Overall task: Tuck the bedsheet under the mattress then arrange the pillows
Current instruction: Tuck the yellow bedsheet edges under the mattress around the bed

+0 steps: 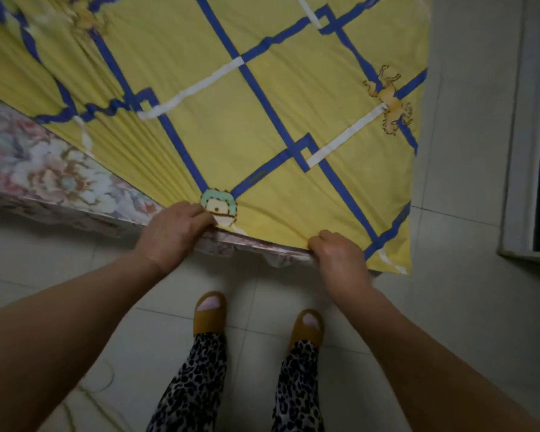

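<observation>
A yellow bedsheet with blue and white bands covers most of the upper frame, spread over a floral mattress whose bare top shows at the left. Both hands meet the sheet's near edge just below centre. The left hand has its fingers curled down onto the cloth beside a small green patch, pinching the hem at the mattress edge. The right hand is clenched on the hem further right, knuckles up, cloth bunched under it. Creases fan out from the left hand toward the upper left. The sheet's right corner hangs loose over the mattress end. No pillows are in sight. Below, two feet in brown slippers stand on pale floor tiles; at the right edge stands what may be a door frame, too blurred to be sure.
</observation>
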